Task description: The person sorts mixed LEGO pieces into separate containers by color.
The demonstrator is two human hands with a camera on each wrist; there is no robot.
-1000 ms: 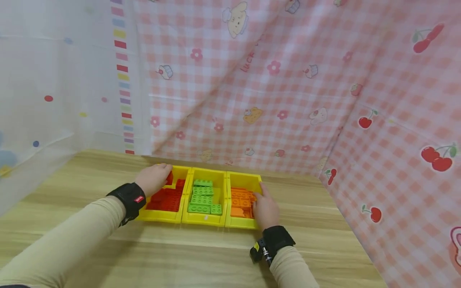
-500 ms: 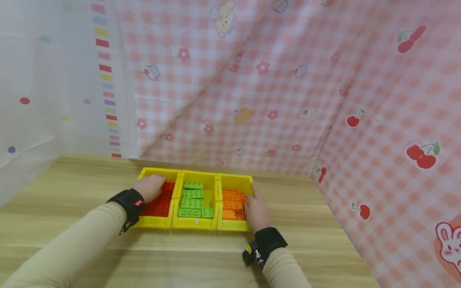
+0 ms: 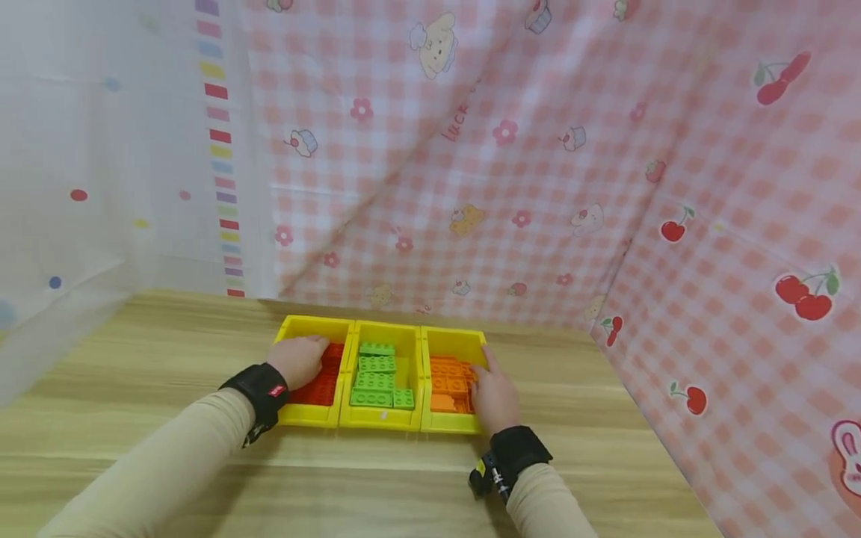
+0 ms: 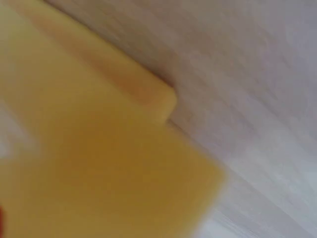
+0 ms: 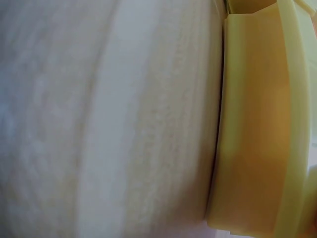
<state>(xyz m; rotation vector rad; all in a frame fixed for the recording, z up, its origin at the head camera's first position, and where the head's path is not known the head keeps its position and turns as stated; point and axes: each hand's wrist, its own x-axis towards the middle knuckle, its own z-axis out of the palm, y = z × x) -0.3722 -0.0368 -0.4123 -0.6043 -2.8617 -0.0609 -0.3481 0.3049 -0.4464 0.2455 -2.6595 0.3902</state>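
Observation:
Three yellow bins stand joined in a row on the table. My left hand (image 3: 298,361) reaches into the left bin (image 3: 316,415) over its red bricks (image 3: 326,377). Its fingertips are hidden, so whether it holds a brick cannot be told. Green bricks (image 3: 375,379) lie in the middle bin (image 3: 380,420). Orange bricks (image 3: 449,382) lie in the right bin (image 3: 449,424). My right hand (image 3: 496,397) grips the right bin's outer wall, thumb inside and fingers along the rim. In both wrist views only yellow bin walls and the table show, and the left wrist view is blurred.
The wood-grain table (image 3: 377,486) extends in front of the bins and to both sides. A pink checked cloth (image 3: 430,187) hangs close behind the bins, with another cloth wall (image 3: 760,299) at the right and a pale sheet (image 3: 74,149) at the left.
One second ago my left hand pinched a red brick above the left bin. It has since lowered into the bin and that brick is out of sight. My right hand keeps its place.

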